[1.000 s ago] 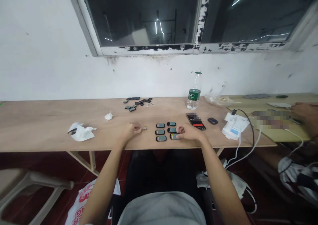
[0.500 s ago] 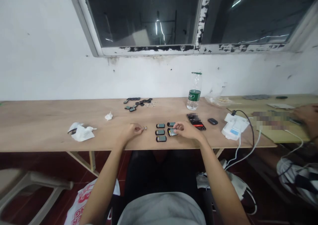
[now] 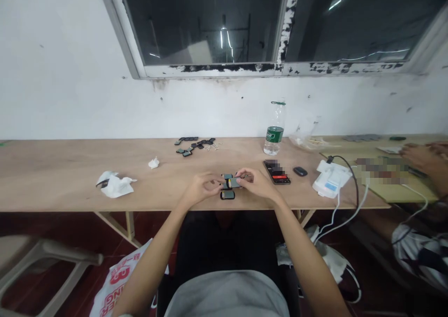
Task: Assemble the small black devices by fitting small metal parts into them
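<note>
Both my hands meet at the front middle of the wooden table (image 3: 70,167). My right hand (image 3: 257,186) pinches a small dark module with a grey-blue face (image 3: 234,182), lifted just above the table. My left hand (image 3: 201,188) is closed, its fingertips at the module's left end; a tiny piece seems to sit between them, too small to name. Under and around the hands lie more of the same modules (image 3: 227,194) in short rows, partly hidden by my fingers.
A heap of dark small parts (image 3: 192,145) lies further back, with crumpled white tissue (image 3: 114,185) at left. A water bottle (image 3: 273,130), a phone (image 3: 276,172), a white device with cables (image 3: 331,178) and another person's hand (image 3: 422,156) are at right.
My right hand picked one module off the rows and lifted it leftward. My left hand came in from the left with its small piece and now meets the module.
</note>
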A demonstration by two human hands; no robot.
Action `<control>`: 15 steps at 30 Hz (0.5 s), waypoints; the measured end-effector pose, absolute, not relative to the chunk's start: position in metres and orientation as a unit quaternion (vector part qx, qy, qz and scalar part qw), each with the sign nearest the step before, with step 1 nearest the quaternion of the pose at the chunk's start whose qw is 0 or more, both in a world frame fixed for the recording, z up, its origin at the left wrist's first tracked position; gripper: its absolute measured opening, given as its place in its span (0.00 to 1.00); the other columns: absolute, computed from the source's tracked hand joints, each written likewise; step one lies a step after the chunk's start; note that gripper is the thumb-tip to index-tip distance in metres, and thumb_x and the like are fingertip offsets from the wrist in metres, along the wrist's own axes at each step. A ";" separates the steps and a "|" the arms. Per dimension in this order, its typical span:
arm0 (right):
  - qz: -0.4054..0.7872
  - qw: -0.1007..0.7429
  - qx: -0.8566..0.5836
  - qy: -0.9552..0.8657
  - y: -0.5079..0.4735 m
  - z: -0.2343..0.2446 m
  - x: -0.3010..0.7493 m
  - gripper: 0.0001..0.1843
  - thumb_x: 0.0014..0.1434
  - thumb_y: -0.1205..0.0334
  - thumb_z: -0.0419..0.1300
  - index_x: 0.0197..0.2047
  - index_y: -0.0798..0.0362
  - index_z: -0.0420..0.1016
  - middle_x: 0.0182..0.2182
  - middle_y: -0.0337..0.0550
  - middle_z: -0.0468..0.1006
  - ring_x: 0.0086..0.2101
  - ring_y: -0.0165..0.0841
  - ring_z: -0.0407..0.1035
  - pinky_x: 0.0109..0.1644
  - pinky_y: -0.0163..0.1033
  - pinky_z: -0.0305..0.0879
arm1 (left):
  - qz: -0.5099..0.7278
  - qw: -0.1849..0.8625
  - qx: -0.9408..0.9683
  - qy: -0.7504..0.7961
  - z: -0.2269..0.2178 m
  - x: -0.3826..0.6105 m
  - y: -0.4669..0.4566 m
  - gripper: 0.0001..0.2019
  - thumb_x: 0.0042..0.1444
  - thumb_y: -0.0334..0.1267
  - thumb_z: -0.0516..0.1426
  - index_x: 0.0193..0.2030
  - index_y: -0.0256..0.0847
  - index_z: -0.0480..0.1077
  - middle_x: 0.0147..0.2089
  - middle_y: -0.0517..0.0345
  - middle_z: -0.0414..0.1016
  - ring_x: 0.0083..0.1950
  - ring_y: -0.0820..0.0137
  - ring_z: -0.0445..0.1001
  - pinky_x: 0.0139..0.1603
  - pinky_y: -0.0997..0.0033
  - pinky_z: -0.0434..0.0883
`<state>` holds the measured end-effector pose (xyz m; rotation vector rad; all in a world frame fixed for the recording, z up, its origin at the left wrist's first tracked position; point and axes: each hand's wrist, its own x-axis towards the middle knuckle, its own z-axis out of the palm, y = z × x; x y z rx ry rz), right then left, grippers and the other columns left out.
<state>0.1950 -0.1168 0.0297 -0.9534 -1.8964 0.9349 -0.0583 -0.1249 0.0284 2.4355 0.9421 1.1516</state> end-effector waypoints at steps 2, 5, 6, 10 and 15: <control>0.367 0.407 -0.366 -0.753 -0.120 0.031 0.191 0.11 0.59 0.55 0.62 0.42 0.53 0.75 0.39 0.44 0.80 0.34 0.34 0.76 0.40 0.38 0.72 | 0.397 0.122 0.860 0.297 0.026 -0.049 -0.128 0.09 0.63 0.40 0.59 0.45 0.42 0.79 0.48 0.50 0.81 0.48 0.64 0.80 0.50 0.66 0.77; 0.349 0.414 -0.365 -0.758 -0.123 0.033 0.191 0.11 0.60 0.55 0.62 0.42 0.53 0.75 0.39 0.44 0.80 0.34 0.34 0.75 0.40 0.38 0.71 | 0.405 0.082 0.868 0.277 0.019 -0.045 -0.127 0.08 0.65 0.39 0.57 0.44 0.42 0.78 0.50 0.49 0.80 0.49 0.64 0.81 0.52 0.65 0.78; 0.346 0.414 -0.365 -0.759 -0.123 0.034 0.191 0.11 0.60 0.56 0.62 0.42 0.53 0.75 0.39 0.44 0.80 0.34 0.33 0.75 0.40 0.38 0.71 | 0.408 0.070 0.868 0.274 0.018 -0.046 -0.127 0.08 0.65 0.39 0.57 0.44 0.42 0.78 0.51 0.49 0.80 0.49 0.64 0.80 0.52 0.66 0.78; 0.348 0.409 -0.360 -0.763 -0.125 0.035 0.192 0.11 0.60 0.56 0.61 0.43 0.53 0.75 0.39 0.44 0.80 0.34 0.34 0.75 0.40 0.38 0.71 | 0.407 0.044 0.874 0.263 0.014 -0.049 -0.126 0.09 0.66 0.40 0.56 0.45 0.42 0.77 0.54 0.47 0.78 0.50 0.64 0.81 0.51 0.67 0.79; 0.350 0.403 -0.350 -0.770 -0.126 0.035 0.191 0.11 0.61 0.55 0.61 0.43 0.52 0.75 0.40 0.45 0.81 0.37 0.36 0.75 0.44 0.40 0.72 | 0.375 0.008 0.895 0.241 0.016 -0.052 -0.124 0.09 0.66 0.39 0.57 0.46 0.43 0.78 0.54 0.48 0.79 0.50 0.63 0.81 0.52 0.65 0.80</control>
